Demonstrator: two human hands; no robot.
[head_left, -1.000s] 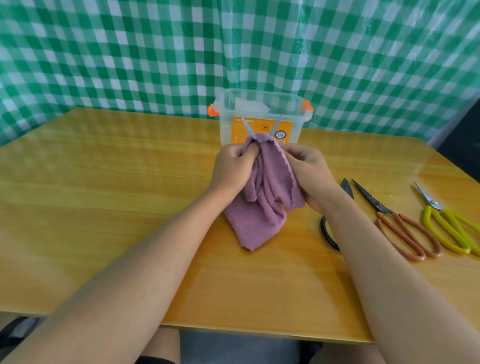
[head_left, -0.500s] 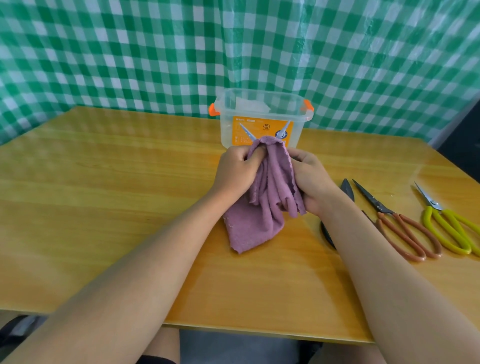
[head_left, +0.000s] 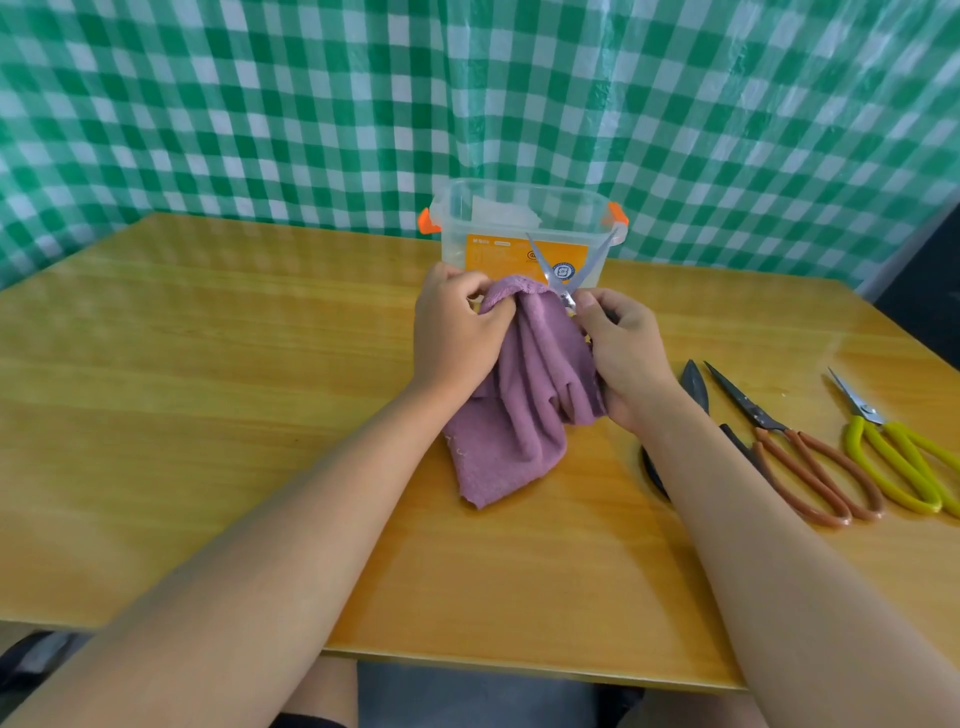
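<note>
Since a second ago the blades of our silver scissors (head_left: 563, 275) have come up out of the purple cloth (head_left: 524, 405) and spread into a wide V, and they now cross the orange label on the clear box (head_left: 467, 208). Our left hand (head_left: 457, 332) grips the top fold of the cloth just in front of the box, fingers curled round it. Our right hand (head_left: 623, 358) pinches the scissors near their pivot, while cloth and hand hide the handles. The cloth hangs from both hands down to the table (head_left: 208, 389), its lower end lying on our side of the box. Right of the box and nearer to us lie three more pairs. The black scissors (head_left: 696, 389) are half covered by our right forearm, the brown-handled scissors (head_left: 795, 452) come next, and the yellow-handled scissors (head_left: 893, 457) lie farthest out. Behind the box hangs a green checked curtain (head_left: 311, 104).
</note>
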